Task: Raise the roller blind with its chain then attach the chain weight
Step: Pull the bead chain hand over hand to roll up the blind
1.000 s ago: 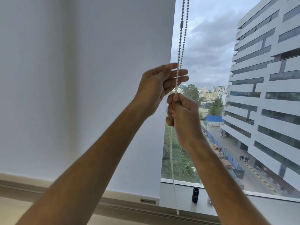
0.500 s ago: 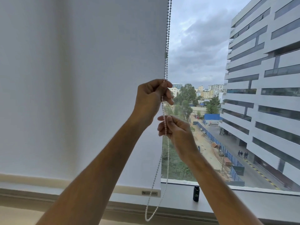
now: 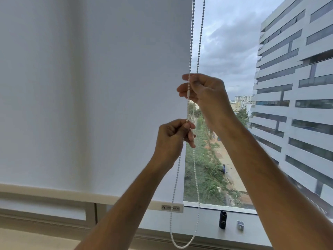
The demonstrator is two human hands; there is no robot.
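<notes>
The white roller blind (image 3: 93, 98) covers the left part of the window, and its bottom bar (image 3: 167, 206) hangs just above the sill. The white bead chain (image 3: 198, 33) drops in two strands beside the blind's right edge and ends in a loop (image 3: 182, 247) below the sill. My right hand (image 3: 205, 91) is the upper one and is closed on the chain by a white connector. My left hand (image 3: 173, 138) is lower and pinches a strand between thumb and fingers. A black cylinder (image 3: 222, 219) and a small grey clip-like piece (image 3: 240, 225) stand on the sill.
The grey window sill (image 3: 203, 224) runs along the bottom. Behind the glass to the right are a tall white building (image 3: 295, 98), trees and a street far below.
My left hand has gone down along the chain while my right hand has risen above it. The chain's loop now hangs lower and wider.
</notes>
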